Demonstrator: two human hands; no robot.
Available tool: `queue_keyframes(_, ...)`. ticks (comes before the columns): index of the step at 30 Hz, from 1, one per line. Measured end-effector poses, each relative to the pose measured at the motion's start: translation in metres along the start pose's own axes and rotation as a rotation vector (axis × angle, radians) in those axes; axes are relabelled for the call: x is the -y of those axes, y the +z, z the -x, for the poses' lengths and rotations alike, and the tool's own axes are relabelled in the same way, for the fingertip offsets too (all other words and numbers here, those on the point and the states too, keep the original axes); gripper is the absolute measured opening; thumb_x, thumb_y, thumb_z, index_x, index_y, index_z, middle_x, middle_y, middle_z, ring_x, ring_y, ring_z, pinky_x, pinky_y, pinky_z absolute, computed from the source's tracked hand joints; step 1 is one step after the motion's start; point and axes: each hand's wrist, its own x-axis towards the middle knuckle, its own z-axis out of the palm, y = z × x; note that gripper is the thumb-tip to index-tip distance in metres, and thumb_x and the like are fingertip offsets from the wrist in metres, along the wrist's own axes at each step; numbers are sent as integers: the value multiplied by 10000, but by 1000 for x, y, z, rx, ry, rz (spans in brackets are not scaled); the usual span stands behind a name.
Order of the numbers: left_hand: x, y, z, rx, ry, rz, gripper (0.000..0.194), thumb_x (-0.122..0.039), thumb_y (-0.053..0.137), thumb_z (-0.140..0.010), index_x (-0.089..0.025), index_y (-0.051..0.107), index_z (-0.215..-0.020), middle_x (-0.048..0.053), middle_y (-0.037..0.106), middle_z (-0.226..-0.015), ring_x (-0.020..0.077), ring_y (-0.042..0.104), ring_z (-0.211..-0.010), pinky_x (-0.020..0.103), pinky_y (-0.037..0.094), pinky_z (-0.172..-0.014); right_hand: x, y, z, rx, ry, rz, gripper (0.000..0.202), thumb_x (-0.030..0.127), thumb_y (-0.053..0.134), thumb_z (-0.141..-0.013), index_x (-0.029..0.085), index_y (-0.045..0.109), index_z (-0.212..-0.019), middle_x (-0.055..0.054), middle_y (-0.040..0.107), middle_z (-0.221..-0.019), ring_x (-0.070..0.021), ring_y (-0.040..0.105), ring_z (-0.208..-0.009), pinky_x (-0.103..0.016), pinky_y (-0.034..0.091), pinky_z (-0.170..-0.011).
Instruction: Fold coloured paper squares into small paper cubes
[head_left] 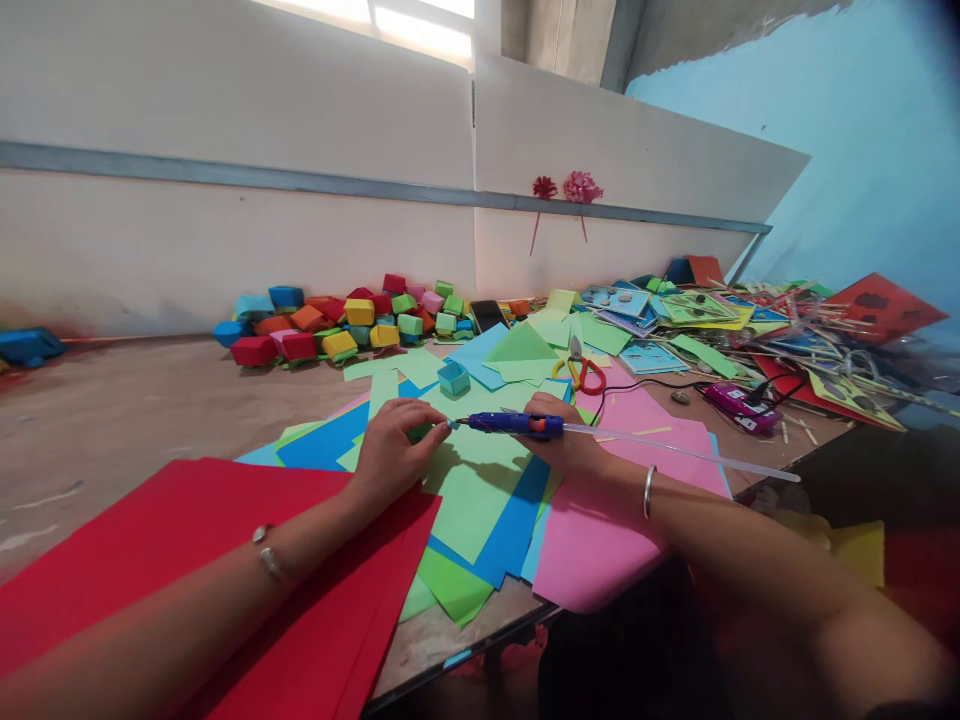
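Note:
My right hand (570, 446) is wrapped round a blue hot glue gun (511, 424), its nozzle pointing left. A long translucent glue stick (675, 454) sticks out of the gun's back. With fingertips pressed together, my left hand (397, 440) pinches a small light-blue paper piece (451, 425) right at the nozzle; the fingers hide most of it. Just beyond the hands stands a small teal open paper box (453, 378). Under both hands lie light-green paper sheets (472, 500).
Scissors (589, 376) with red and yellow handles lie behind the gun. Red sheets (187, 570) lie left, pink paper (600, 550) right. Colourful paper cubes (360, 312) are heaped at the back. A purple power strip (742, 408) with a black cord sits right, near piled cards and sticks.

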Motion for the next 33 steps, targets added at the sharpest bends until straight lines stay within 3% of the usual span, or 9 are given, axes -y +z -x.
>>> queue_keyframes(9,-2,-3,-1,53,-13,-30,239,-425,602,-766,-230,720,-695,58,762,-795,278,643,-950,422,487,-885,-2,1,1,20,-78,63,314,178,639,-818,215,389,-632,27,425,-672,-133,443,-667,-255,334,-605)
queue_keyframes(25,-3,-3,-1,53,-2,-70,247,-426,578,-777,-232,718,-712,61,755,-798,279,642,-957,427,488,-889,-3,-2,1,55,-55,174,290,187,648,-823,205,424,-640,6,474,-723,-138,471,-701,-257,364,-626)
queue_keyframes(29,2,-3,-1,62,13,-102,263,-460,572,-783,-248,713,-719,55,757,-814,280,652,-945,416,490,-870,-7,-18,-2,32,69,221,224,285,688,-829,199,530,-696,-8,557,-747,-146,522,-719,-260,381,-641)
queue_keyframes(33,11,-2,-1,27,44,-115,317,-529,566,-783,-256,714,-722,73,753,-827,303,657,-905,425,491,-806,-32,-65,-10,15,298,341,188,391,658,-846,210,619,-815,-5,624,-717,-150,549,-659,-252,365,-590)
